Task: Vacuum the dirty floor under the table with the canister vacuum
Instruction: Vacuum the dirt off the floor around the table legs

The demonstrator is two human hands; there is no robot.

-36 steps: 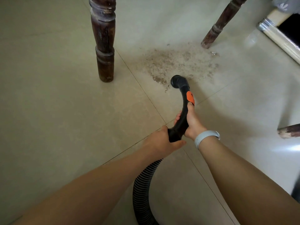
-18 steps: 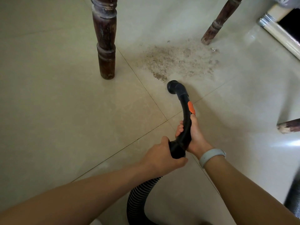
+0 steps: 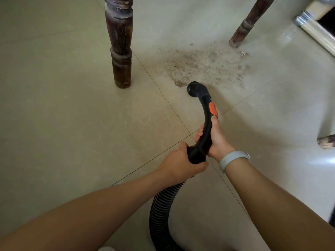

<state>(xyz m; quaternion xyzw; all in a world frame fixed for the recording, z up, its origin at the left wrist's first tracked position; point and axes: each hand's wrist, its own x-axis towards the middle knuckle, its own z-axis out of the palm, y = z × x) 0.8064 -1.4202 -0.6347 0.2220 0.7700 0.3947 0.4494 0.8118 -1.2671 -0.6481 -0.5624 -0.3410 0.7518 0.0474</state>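
A patch of brown dirt [image 3: 204, 66] lies on the beige tile floor between two dark wooden table legs. The black curved vacuum handle [image 3: 205, 113] with an orange switch points its open mouth [image 3: 193, 89] at the near edge of the dirt. My right hand [image 3: 215, 140] grips the handle just below the orange switch. My left hand [image 3: 181, 163] grips the collar where the handle joins the ribbed black hose [image 3: 161, 214]. The hose curves down out of view; the canister is not visible.
A turned table leg [image 3: 120, 51] stands left of the dirt, another leg [image 3: 244, 28] slants at the far right. A third leg tip [image 3: 326, 142] pokes in at the right edge. A pale door threshold with a metal strip [image 3: 315, 28] lies at the upper right.
The handle and both hands drew back toward me from the dirt, then edged forward slightly; the mouth now sits at the patch's near edge. Both grips are unchanged.
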